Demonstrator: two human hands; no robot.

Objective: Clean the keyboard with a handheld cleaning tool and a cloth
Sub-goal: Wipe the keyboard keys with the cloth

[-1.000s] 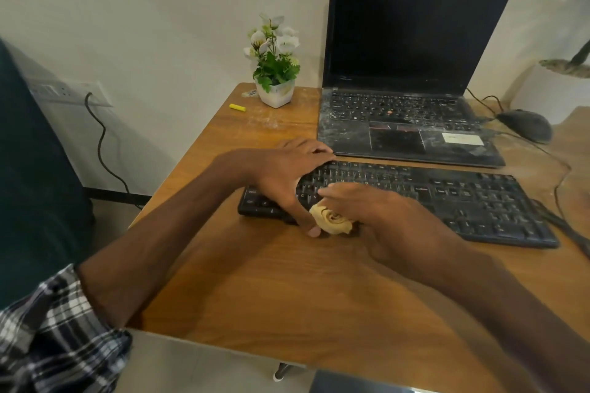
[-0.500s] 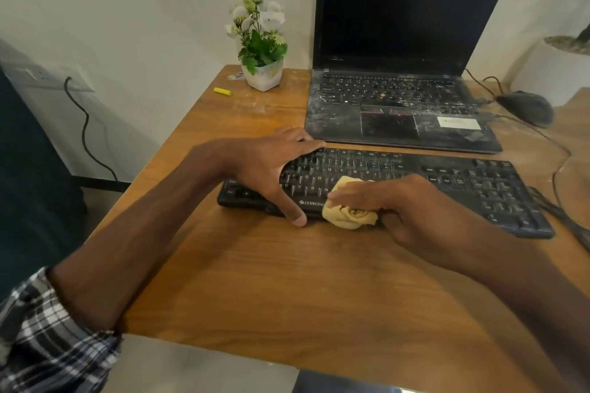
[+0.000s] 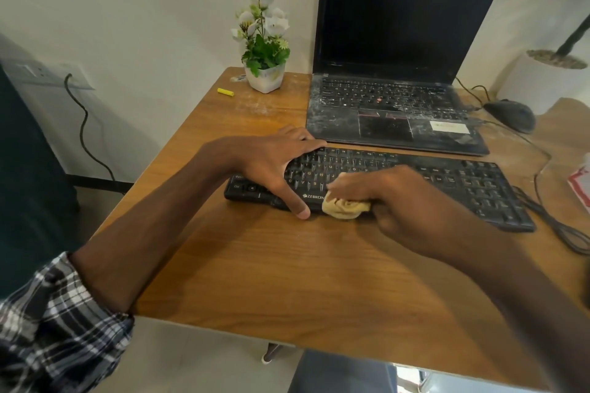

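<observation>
We see a checked sleeve (image 3: 54, 322) at the far left, low down. Behind it, on the wall, a black cord (image 3: 83, 131) hangs from a socket (image 3: 48, 73).

Next comes the brown wooden table (image 3: 287, 281). A small yellow thing (image 3: 225, 92) lies near its far left corner. Just beside that stands a little white pot of flowers (image 3: 265, 76), with pale dust on the wood around it.

The left hand (image 3: 271, 166) lies palm down on the left end of the black keyboard (image 3: 447, 179). It is spread wide. The fingers reach the far edge and the thumb rests at the near edge.

The keyboard lies flat across the middle of the table, in front of the laptop (image 3: 399, 41).

Just right of the thumb is a bunched yellow cloth (image 3: 346, 207). It sits on the near edge of the keyboard, by the white letters there. The right hand (image 3: 392, 198) has its fingers curled round the cloth and holds it down on the keys.

The laptop is open, its screen is dark, and its keys look dusty. To its right lies a dark mouse (image 3: 510, 113) with a cord. A big white plant pot (image 3: 542, 80) stands past the table.
</observation>
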